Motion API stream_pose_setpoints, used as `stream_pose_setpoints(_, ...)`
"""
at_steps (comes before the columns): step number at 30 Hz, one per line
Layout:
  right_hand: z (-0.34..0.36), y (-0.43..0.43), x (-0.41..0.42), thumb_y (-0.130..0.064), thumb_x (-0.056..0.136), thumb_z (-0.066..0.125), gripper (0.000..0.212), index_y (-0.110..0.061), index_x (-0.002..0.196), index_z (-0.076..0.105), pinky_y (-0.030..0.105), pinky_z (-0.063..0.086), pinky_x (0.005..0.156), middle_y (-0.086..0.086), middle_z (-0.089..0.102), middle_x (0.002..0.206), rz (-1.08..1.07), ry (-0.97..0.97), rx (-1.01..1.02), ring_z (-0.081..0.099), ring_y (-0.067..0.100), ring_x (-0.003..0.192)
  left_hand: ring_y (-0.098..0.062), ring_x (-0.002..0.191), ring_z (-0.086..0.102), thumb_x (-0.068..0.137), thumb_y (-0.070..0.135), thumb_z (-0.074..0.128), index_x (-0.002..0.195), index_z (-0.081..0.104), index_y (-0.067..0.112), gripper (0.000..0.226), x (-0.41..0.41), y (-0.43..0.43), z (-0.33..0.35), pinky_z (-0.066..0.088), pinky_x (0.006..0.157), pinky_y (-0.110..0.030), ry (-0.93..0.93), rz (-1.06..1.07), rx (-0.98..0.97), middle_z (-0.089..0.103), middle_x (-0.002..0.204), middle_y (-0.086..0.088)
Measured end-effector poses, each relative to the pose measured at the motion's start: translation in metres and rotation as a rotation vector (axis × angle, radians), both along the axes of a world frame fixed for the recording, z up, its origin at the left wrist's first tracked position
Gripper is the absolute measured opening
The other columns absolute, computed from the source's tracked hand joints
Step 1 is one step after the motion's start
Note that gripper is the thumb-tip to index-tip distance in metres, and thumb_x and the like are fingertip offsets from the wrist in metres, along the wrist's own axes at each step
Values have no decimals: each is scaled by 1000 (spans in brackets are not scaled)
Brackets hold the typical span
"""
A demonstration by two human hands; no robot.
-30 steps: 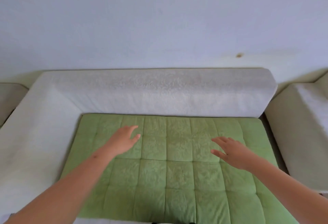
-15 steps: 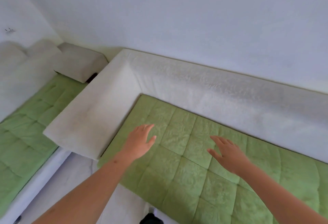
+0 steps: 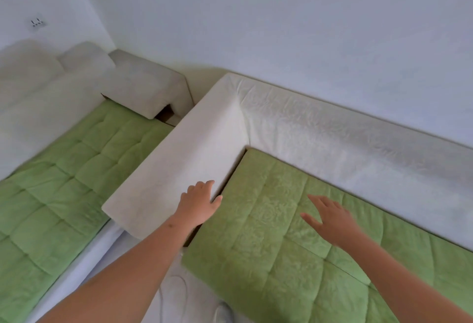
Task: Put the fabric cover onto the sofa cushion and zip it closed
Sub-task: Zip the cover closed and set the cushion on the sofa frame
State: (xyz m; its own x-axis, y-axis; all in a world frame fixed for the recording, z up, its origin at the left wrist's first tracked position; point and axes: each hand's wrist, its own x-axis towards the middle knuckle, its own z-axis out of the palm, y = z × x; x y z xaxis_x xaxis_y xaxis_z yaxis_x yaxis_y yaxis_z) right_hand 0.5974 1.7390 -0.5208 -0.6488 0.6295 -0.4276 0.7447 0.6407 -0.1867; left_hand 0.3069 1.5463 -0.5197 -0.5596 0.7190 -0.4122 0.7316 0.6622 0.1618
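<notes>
Left hand flat at the seam between white armrest and green quilted sofa cushion, fingers loosely together, gripping nothing. Right hand low over the cushion top, fingers spread, empty; contact unclear. Second green cushion on the neighbouring sofa at left, pale wall behind

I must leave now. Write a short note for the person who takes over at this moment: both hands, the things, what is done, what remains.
Left hand: open, empty, at the gap between the white armrest and the green seat cushion.
Right hand: open, empty, over the cushion top.
The cushion sits in the sofa frame, in quilted green fabric.
Done: the cover looks to be on.
Left: no zipper is visible, so check that it is closed.
</notes>
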Motion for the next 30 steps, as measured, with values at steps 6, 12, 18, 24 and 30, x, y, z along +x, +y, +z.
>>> stream_pose_setpoints(6,-48,56,-108,-82,79,20,86,-37,151,6,48,37,108,-2,20,157,-37,-58,-33,31,26,140,-28,127,43,96,57,36,149,27,22,64,-71,66,-60,39,101,-43,-107,63,-47,41,144,-6)
stream_pose_setpoints(12,-224,172,-225,-77,81,34,93,-29,153,0,46,39,106,3,20,155,-95,-52,15,33,27,136,-28,127,41,89,70,38,148,26,14,82,-109,189,-245,44,98,-41,-204,175,-75,39,141,-7)
stream_pose_setpoints(18,-467,283,-325,-79,82,27,93,-19,151,11,43,38,106,9,27,152,-96,-31,238,38,29,133,-33,131,42,79,84,36,143,33,-2,107,-167,358,-488,38,102,-44,-18,340,194,43,143,-18)
stream_pose_setpoints(24,-584,281,-333,-82,79,26,85,-14,125,52,43,41,95,14,56,124,-313,176,355,52,34,116,-31,109,61,67,89,47,118,56,10,95,-175,362,-608,44,79,-35,-154,498,456,64,118,-10)
stream_pose_setpoints(30,-539,282,-337,-85,76,32,70,-26,100,61,37,45,79,10,67,103,-340,119,162,61,31,99,-25,84,69,70,89,43,86,73,20,77,-200,345,-571,41,60,-26,-287,295,521,73,84,-1)
